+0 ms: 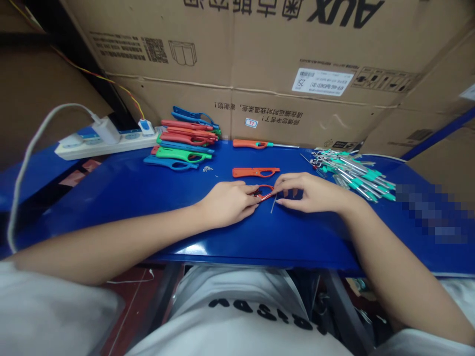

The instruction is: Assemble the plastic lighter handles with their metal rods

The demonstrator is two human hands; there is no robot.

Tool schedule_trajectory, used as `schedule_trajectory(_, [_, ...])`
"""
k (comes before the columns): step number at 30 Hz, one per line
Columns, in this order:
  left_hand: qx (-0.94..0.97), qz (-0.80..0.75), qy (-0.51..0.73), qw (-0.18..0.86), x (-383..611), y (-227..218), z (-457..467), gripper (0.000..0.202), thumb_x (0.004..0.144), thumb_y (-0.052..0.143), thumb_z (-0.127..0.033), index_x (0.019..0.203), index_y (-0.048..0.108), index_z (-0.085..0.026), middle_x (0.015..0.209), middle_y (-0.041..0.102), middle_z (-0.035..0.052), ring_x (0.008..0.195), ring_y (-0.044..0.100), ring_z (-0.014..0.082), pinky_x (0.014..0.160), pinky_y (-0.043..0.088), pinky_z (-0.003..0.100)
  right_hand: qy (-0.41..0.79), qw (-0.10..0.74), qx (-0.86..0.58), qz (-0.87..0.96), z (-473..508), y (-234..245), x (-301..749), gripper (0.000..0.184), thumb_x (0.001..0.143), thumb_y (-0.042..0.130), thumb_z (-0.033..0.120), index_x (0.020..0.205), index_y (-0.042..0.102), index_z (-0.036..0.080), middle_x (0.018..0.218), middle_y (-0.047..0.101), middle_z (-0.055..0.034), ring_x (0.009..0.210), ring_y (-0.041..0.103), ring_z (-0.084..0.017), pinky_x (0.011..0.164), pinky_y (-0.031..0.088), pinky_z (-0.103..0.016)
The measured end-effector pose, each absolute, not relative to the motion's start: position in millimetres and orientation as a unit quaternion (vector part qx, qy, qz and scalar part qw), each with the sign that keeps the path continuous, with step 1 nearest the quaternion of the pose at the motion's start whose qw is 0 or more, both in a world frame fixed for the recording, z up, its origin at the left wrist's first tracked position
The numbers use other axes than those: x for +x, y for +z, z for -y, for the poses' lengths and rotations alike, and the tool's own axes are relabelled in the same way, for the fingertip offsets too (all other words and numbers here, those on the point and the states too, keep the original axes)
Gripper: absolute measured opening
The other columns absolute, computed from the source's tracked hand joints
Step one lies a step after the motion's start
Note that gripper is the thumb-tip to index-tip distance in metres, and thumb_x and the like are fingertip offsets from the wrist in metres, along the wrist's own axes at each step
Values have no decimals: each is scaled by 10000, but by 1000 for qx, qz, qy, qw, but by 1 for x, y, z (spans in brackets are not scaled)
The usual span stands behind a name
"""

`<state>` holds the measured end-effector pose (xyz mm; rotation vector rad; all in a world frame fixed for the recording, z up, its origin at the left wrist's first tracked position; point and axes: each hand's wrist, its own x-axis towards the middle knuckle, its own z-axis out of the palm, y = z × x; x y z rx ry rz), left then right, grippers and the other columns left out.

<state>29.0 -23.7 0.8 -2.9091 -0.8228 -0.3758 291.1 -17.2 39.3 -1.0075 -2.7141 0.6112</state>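
Observation:
Between my hands, low over the blue table, is an orange-red lighter handle half with a looped opening. My left hand has its fingers closed on the handle's left end, which they partly hide. At the other end, my right hand pinches the handle's edge with bent fingers. A thin grey metal strip slants down beside my right fingertips; whether they touch it I cannot tell. Just beyond lies another orange handle shell, and further back an orange lighter with a metal rod.
Stacked coloured lighter handles lie at the back left, near small metal pins. Metal rods with teal parts are heaped at the right. A power strip with cables stands left. A cardboard sheet walls the back of the table.

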Motion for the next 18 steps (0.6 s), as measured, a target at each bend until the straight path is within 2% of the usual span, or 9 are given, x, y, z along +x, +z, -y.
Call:
schedule_trajectory(4, [-954, 271, -118, 42, 28, 3, 17, 325, 1012, 474, -297, 1245, 701, -294, 1337, 662, 38, 1113, 648, 238, 918, 552, 377, 193, 98, -344, 914, 14, 33, 292, 228, 863, 599, 204, 1071, 693, 212, 1089, 669, -71, 872, 636, -176, 731, 519, -286])
schedule_trajectory(8, [-955, 261, -143, 21, 26, -1, 8, 306, 1008, 492, -284, 1214, 718, -277, 1267, 689, 56, 1137, 639, 239, 954, 540, 391, 137, 137, -382, 903, 6, 29, 297, 186, 880, 561, 221, 1018, 685, 213, 1096, 662, -76, 866, 638, -185, 766, 516, -311])
schedule_trajectory(13, [-945, 271, -180, -45, 24, -5, 2, 295, 1003, 532, -286, 1249, 691, -249, 1250, 701, 58, 1128, 669, 203, 927, 552, 322, -31, 141, -659, 738, -11, 29, 329, 247, 853, 588, 300, 1058, 686, 202, 1037, 702, -109, 896, 655, -276, 725, 508, -372])
schedule_trajectory(18, [-942, 268, -191, -69, 22, -5, 0, 266, 982, 580, -293, 1206, 705, -223, 1182, 746, 54, 1075, 711, 205, 918, 559, 302, -32, 66, -808, 585, -22, 35, 365, 273, 784, 630, 192, 1035, 731, 230, 1091, 707, -105, 941, 665, -276, 731, 507, -347])
